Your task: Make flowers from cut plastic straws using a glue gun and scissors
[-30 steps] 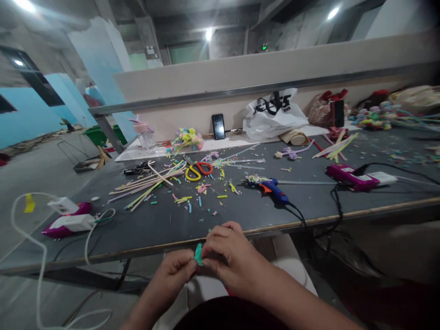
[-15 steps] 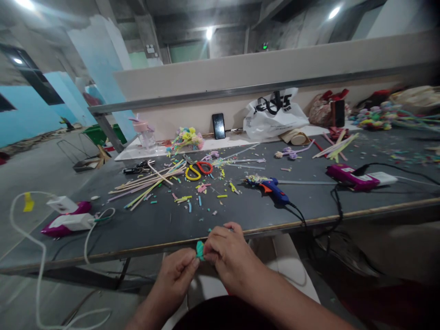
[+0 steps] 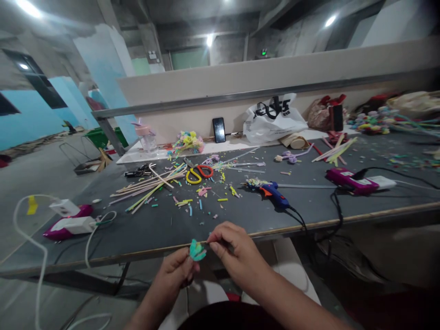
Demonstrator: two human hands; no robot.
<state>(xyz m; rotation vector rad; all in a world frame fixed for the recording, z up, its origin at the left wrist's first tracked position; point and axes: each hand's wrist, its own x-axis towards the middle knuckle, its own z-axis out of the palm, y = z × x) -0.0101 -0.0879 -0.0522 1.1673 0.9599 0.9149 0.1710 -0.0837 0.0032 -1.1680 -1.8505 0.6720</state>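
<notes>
A small teal-green craft flower (image 3: 197,250), its fuzzy petals spread around a yellowish middle, is pinched between the thumb and fingers of my left hand (image 3: 178,268). To its right, my right hand (image 3: 232,245) is closed in a pinch, a little apart from the petals. Whatever lies between those fingertips is too small to make out. Both hands are at the front edge of the dark table (image 3: 137,238). Beyond them are a blue glue gun (image 3: 275,195) and scissors (image 3: 199,173) with one yellow and one red handle.
Pastel fuzzy stems (image 3: 151,183) lie left of centre among scattered offcuts. Purple power strips (image 3: 354,180) with cables sit at the right and left. At the back stand a phone (image 3: 219,130), a white plastic bag (image 3: 271,120), a pink-lidded bottle (image 3: 146,137) and a flower bunch (image 3: 188,143).
My right hand has come away from the green flower and moved slightly right. The flower, narrow before, now shows open petals in my left hand.
</notes>
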